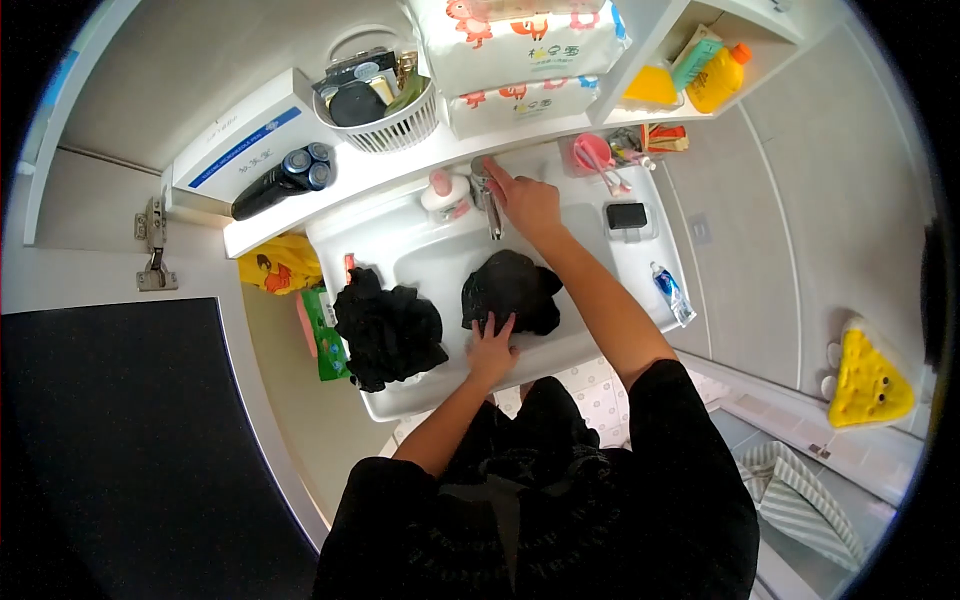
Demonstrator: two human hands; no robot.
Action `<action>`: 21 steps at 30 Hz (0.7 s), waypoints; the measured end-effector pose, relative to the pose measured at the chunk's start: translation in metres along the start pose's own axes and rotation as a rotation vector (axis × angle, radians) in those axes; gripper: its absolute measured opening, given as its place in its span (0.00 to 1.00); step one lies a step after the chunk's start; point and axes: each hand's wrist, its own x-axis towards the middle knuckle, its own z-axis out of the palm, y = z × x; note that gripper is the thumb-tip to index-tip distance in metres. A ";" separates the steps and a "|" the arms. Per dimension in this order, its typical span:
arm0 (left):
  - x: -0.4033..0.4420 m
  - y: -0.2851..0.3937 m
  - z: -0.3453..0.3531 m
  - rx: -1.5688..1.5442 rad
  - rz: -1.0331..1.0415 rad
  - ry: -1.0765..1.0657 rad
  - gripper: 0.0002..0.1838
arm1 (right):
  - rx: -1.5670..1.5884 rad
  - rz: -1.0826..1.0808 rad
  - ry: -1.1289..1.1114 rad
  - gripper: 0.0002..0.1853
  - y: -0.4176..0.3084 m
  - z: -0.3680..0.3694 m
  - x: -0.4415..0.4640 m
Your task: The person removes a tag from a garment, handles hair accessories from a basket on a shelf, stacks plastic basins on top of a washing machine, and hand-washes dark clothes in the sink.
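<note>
A bundle of black cloth (508, 287) lies in the basin of the white sink (415, 262). My left hand (492, 352) rests on the near edge of this cloth, its fingers spread and stretched out. At the back of the sink my right hand (530, 208) is on the handle of the metal faucet (493, 218), index finger extended along it and the other fingers curled. Whether water runs from the spout cannot be made out. A second crumpled black cloth (388, 330) sits on the sink's left ledge, apart from both hands.
A pump bottle (446, 195) stands left of the faucet. On the right ledge are a pink cup (592, 152), a black-topped box (627, 216) and a toothpaste tube (672, 292). The shelf above holds a shaver (285, 182), a basket (398, 133) and wipes packs (525, 108).
</note>
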 end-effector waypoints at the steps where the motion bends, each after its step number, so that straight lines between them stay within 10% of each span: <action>1: 0.003 -0.003 0.010 -0.008 0.001 -0.012 0.43 | -0.011 -0.006 0.005 0.24 0.002 0.001 0.001; 21: 0.011 -0.006 0.017 0.113 0.027 -0.096 0.40 | -0.013 -0.035 -0.057 0.20 0.004 0.001 0.013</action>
